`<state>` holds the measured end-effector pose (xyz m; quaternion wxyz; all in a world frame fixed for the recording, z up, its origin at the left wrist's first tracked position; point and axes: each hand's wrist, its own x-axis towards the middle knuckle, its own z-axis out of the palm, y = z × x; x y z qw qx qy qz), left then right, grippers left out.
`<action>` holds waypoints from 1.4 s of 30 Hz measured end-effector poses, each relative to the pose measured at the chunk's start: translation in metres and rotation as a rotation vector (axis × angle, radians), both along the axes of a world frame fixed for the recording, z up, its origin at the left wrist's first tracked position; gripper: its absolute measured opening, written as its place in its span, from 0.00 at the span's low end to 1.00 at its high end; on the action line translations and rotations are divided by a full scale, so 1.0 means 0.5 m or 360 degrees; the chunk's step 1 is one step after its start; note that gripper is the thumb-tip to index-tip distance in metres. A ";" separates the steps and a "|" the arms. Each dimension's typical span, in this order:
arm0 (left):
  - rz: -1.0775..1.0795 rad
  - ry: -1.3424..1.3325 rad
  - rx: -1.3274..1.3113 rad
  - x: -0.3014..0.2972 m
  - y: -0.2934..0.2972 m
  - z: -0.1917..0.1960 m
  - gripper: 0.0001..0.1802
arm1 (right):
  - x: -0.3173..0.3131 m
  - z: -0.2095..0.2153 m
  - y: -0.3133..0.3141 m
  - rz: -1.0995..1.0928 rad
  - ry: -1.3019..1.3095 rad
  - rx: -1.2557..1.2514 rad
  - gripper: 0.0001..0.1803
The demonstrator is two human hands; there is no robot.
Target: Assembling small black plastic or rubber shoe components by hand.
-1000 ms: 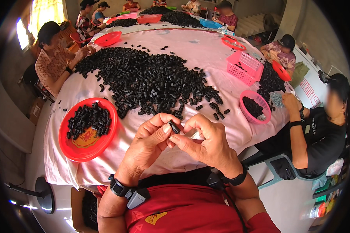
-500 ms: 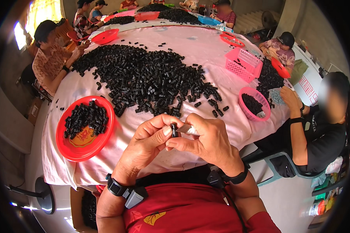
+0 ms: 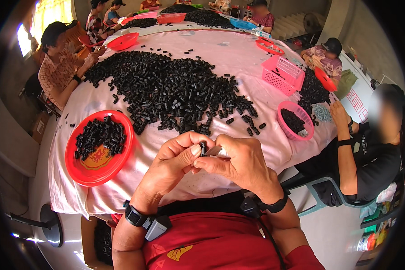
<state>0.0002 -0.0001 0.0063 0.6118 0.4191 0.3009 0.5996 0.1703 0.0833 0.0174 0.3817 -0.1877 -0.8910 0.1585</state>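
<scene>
Close in front of my body, above the near table edge, both hands meet at one small black cylindrical part [image 3: 203, 146]. My left hand [image 3: 172, 161] pinches the part between thumb and fingers. My right hand [image 3: 246, 163] is closed on a small flat blade wrapped in white [image 3: 222, 153], mostly hidden by the fingers. The right thumb reaches the lower end of the black part. Just beyond my hands spreads a big heap of similar black parts [image 3: 166, 85]. To the left sits a red round tray [image 3: 71, 157] holding more of them.
A pink cloth [image 3: 225, 180] covers the table. A pink basket [image 3: 281, 82] and a pink round basket [image 3: 309, 130] stand to the right, near another black pile [image 3: 314, 87]. A co-worker in black [image 3: 373, 166] sits at the right; a person in a patterned shirt [image 3: 58, 74] sits at the left.
The black part has tilted slightly between my fingers, and the blade shows less than before. My hands have hardly shifted. The co-worker's hand at the right has moved a little.
</scene>
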 end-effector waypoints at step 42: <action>0.0575 0.0880 -0.0219 -0.078 0.092 -0.089 0.13 | 0.039 0.020 0.032 -0.0230 0.0351 -0.0366 0.12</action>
